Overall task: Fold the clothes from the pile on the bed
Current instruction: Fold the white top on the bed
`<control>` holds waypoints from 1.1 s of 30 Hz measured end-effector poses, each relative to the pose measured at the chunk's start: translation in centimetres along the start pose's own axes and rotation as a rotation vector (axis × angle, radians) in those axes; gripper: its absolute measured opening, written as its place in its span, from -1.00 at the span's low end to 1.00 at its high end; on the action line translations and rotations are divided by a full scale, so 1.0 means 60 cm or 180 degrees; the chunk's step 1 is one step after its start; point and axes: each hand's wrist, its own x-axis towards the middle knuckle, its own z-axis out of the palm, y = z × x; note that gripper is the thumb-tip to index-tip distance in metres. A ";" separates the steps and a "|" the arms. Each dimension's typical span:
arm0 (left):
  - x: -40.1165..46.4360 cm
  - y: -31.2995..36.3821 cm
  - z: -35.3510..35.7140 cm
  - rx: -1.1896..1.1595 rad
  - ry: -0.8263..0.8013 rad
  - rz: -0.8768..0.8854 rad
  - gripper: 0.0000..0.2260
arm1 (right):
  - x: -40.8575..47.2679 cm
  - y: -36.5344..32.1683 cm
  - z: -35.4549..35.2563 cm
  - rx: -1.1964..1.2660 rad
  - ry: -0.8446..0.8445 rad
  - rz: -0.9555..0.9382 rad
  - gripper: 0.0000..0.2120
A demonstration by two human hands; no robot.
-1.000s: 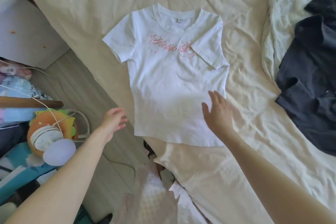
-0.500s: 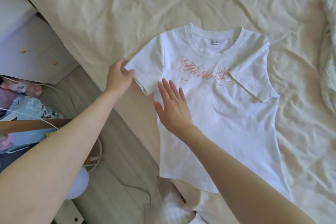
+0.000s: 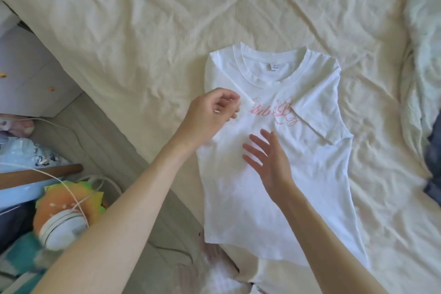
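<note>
The right hand (image 3: 267, 162) hovers flat and open, fingers spread, just above the chest of the white cotton T-shirt with pink script print (image 3: 274, 174), which lies face up on the cream wrinkled bed sheet (image 3: 143, 31) with its hem toward the near edge of the bed. Half a second ago this palm lay lower and further left on the cloth, holding the body down. Just beyond it, the left hand (image 3: 212, 114) has its fingers curled and pinching the edge of the left sleeve, now carried in over the chest so that it covers the start of the pink lettering; a moment ago that sleeve lay spread out to the left with the same hand at its tip. The right sleeve is likewise turned in, so I judge both sleeve folds nearly done and the lengthwise fold due next. To the near left, off the bed, sits an orange and green plush toy (image 3: 69, 200) with a white cord across it. At the far right edge a dark navy garment (image 3: 433, 162) waits on the sheet
</note>
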 end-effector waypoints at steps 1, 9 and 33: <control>0.001 -0.005 0.005 -0.0023 0.0137 0.0006 -0.90 | 0.002 -0.004 -0.005 -0.0001 -0.0008 0.0120 -0.77; -0.015 -0.139 -0.038 0.0630 0.1046 -0.0966 -0.80 | 0.056 -0.040 0.051 -0.0578 0.0242 0.0007 -0.80; -0.051 -0.172 -0.007 0.0127 0.0694 -0.1141 -0.84 | 0.141 -0.036 0.149 -0.6056 -0.0491 -0.2489 -0.51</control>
